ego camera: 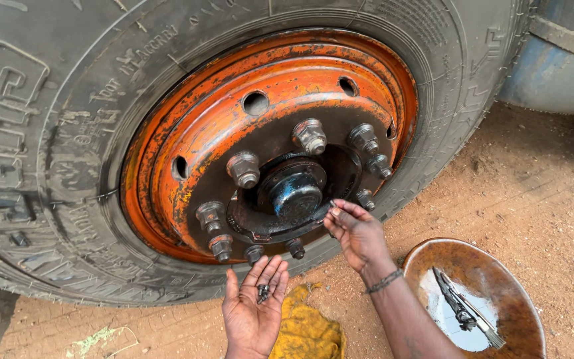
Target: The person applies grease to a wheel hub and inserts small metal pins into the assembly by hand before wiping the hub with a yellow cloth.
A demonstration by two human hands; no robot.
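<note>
While we look down from the head camera, our left hand [252,312] lies palm up below the wheel, its fingers [268,274] spread flat and apart, with a few small dark bolts [262,292] resting loose on the palm. Our right hand [357,233] is raised to the lower right edge of the hub cap [293,193], a dark blue, greasy dome at the middle of the wheel; its fingertips are pinched together at the cap's flange, and we cannot tell whether they hold a bolt there. A beaded band [384,282] circles that wrist.

Around the hub sits a ring of large wheel nuts [243,168] on studs, all in place on the orange rim [187,126], whose paint is worn and rusty. The big tyre [54,119] fills the upper left of the view and stands on reddish dirt ground [539,193].

Just below our left hand a yellow rag [307,329] lies crumpled on the dirt. To the right of our right forearm a rusty round pan [499,279] holds a pool of liquid, and a dirty brush [463,307] lies in it.
</note>
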